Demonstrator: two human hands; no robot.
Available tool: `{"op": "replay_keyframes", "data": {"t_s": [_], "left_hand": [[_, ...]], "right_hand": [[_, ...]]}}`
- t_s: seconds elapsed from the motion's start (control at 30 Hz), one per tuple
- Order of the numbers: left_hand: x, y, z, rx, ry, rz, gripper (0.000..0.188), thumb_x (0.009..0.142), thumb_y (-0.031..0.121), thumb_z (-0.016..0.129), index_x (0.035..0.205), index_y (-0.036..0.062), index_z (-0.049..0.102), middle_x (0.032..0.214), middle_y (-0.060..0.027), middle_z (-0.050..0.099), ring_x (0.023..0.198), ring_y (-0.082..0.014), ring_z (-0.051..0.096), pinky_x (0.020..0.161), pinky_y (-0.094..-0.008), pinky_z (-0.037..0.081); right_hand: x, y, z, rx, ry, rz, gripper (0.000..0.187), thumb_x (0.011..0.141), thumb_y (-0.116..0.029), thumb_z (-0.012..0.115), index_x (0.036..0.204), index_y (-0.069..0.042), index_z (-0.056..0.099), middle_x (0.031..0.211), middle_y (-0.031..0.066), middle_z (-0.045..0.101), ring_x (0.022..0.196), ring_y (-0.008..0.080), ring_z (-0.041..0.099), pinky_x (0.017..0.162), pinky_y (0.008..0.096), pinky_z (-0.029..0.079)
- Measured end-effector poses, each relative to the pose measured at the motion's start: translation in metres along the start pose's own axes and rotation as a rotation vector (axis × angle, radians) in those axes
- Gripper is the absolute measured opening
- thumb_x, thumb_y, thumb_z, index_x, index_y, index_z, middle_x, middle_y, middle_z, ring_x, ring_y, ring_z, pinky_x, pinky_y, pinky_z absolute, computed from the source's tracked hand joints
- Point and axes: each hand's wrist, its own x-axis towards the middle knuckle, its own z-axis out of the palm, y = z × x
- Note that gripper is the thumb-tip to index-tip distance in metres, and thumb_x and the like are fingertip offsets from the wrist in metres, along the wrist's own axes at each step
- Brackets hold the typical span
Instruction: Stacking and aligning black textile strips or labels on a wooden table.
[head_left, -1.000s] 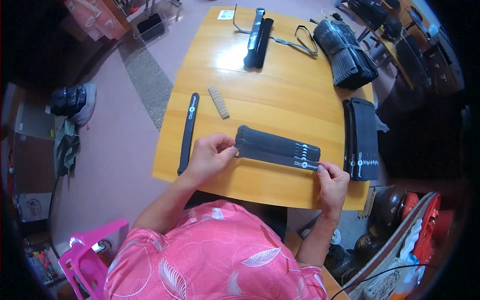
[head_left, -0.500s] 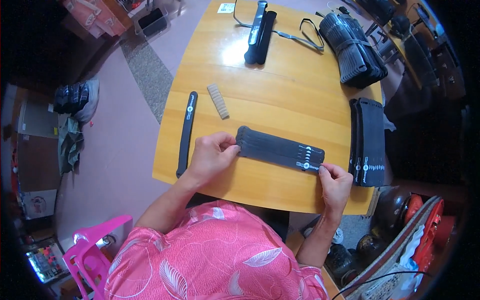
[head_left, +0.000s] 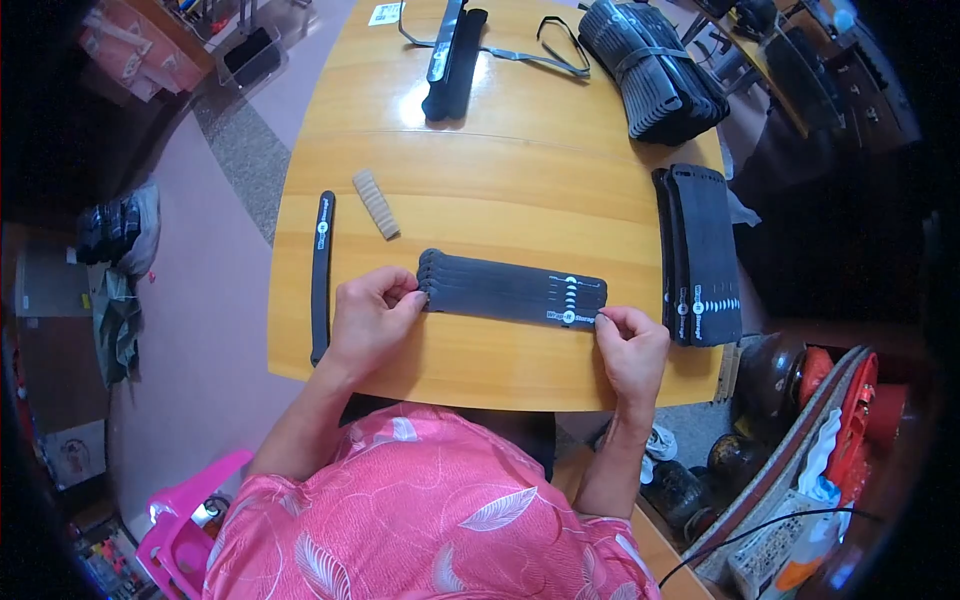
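Little change over the last second: left hand (head_left: 372, 315) and right hand (head_left: 632, 345) still pinch opposite ends of the fanned black strap stack (head_left: 512, 290), flat at table's (head_left: 500, 150) 6 o'clock edge—alignment ongoing.

I'm wearing a bright pink top (head_left: 420, 520) printed all over with pale, whitish leaf and feather shapes, which fills the lower middle of the frame. Its sleeves are short (they end well above my elbows), so both forearms run bare up toward the centre of the frame. My left hand (head_left: 368, 318) and my right hand (head_left: 633, 348) are bare too, with no gloves, and I can't make out any ring, watch or bracelet at this size.
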Motion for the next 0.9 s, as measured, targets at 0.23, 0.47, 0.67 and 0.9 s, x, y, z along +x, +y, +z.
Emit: {"op": "replay_keyframes", "data": {"t_s": [0.23,0.47,0.67,0.9], "left_hand": [[0.002,0.000,-0.003,-0.011,-0.030,-0.014,0.008,0.078,0.001,0.067,0.085,-0.0030,0.064,0.071,-0.0030,0.065,0.066,-0.0068,0.060,0.060,-0.0216,0.048],[0.001,-0.004,-0.004,-0.001,-0.011,-0.007,0.012,0.077,0.003,0.068,0.087,-0.0027,0.065,0.074,-0.0048,0.066,0.066,-0.0075,0.059,0.061,-0.0222,0.048],[-0.002,0.001,-0.004,0.042,-0.015,0.032,0.017,0.076,0.009,0.070,0.088,-0.0025,0.067,0.077,-0.0084,0.068,0.068,-0.0111,0.063,0.063,-0.0261,0.050],[-0.003,0.009,-0.004,0.148,-0.003,0.045,0.014,0.077,0.006,0.069,0.087,-0.0030,0.065,0.073,-0.0075,0.067,0.067,-0.0106,0.062,0.061,-0.0257,0.050]], "right_hand": [[-0.001,0.006,0.006,-0.034,0.084,-0.064,0.010,0.076,-0.004,0.067,0.082,0.003,0.068,0.064,0.0043,0.062,0.054,0.0065,0.052,0.052,0.0224,0.043],[-0.003,-0.004,0.011,-0.059,0.102,-0.065,0.010,0.076,-0.004,0.066,0.082,0.004,0.067,0.063,0.0041,0.061,0.055,0.0067,0.053,0.052,0.0227,0.043],[-0.003,-0.001,0.007,-0.111,0.085,-0.059,0.011,0.079,-0.006,0.066,0.084,0.004,0.067,0.066,-0.0004,0.063,0.060,0.0040,0.052,0.055,0.0210,0.043],[-0.003,0.001,0.010,-0.093,0.125,-0.107,0.008,0.077,-0.004,0.064,0.081,0.003,0.067,0.061,0.0048,0.061,0.055,0.0067,0.052,0.052,0.0231,0.043]]}}
